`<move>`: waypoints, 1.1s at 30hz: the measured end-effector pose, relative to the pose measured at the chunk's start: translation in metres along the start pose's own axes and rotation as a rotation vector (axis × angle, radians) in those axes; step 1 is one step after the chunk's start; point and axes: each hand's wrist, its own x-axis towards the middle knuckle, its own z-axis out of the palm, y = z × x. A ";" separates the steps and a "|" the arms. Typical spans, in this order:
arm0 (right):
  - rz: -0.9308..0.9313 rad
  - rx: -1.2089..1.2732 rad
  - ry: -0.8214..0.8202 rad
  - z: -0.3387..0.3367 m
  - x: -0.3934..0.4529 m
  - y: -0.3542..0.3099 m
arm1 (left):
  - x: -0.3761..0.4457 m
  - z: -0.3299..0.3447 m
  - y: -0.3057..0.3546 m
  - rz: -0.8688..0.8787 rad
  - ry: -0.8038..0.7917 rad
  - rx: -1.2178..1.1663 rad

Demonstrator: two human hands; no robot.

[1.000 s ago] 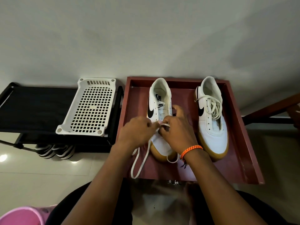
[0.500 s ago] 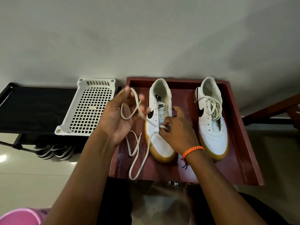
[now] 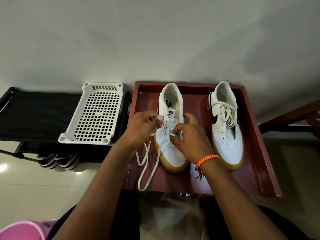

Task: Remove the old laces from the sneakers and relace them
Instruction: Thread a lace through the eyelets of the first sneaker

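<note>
Two bare forearms reach forward from the bottom of the view, close together. The left hand [image 3: 142, 126] has its fingers curled in a pinching grip. The right hand [image 3: 189, 139], an orange braided cord around its wrist, has fingers bent downward, thumb stretched forward.

The left hand [image 3: 143, 126] hides the lace [image 3: 149, 170] end; the pink tub [image 3: 20, 231] is cut off.
</note>
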 end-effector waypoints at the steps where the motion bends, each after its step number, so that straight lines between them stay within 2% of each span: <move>1: 0.005 0.002 -0.012 -0.002 0.001 0.000 | 0.000 -0.004 0.003 -0.003 -0.006 -0.126; 10: 0.012 0.046 -0.041 -0.005 -0.001 0.001 | -0.002 -0.031 0.017 0.048 0.060 -1.109; 12: 0.011 0.037 -0.037 -0.005 -0.001 0.000 | -0.003 -0.035 0.015 0.035 0.070 -1.257; 14: 0.013 0.028 -0.033 -0.005 -0.002 -0.001 | -0.002 -0.037 0.015 -0.002 0.071 -1.288; 15: 0.014 0.031 -0.032 -0.005 -0.002 -0.001 | -0.003 -0.037 0.017 -0.035 0.081 -1.195; 16: 0.014 0.039 -0.031 -0.005 -0.002 -0.001 | -0.001 -0.036 0.017 -0.066 0.124 -0.998; 19: 0.015 0.068 -0.030 -0.004 -0.001 0.000 | 0.000 -0.021 0.008 -0.066 0.266 -0.015; 21: 0.018 0.078 -0.036 -0.003 0.000 0.001 | -0.002 -0.005 -0.002 -0.084 0.133 0.508; 23: 0.019 0.085 -0.040 -0.003 0.000 0.002 | -0.004 0.008 -0.009 -0.127 -0.037 0.756; 25: 0.013 0.092 -0.046 -0.003 -0.001 0.002 | -0.003 0.011 -0.010 -0.092 -0.069 0.758; 30: -0.008 0.068 -0.044 -0.003 -0.002 0.001 | 0.003 -0.001 -0.006 0.020 -0.047 0.392; 33: -0.070 0.023 0.051 -0.002 -0.005 -0.003 | 0.001 -0.002 -0.005 -0.007 -0.009 0.307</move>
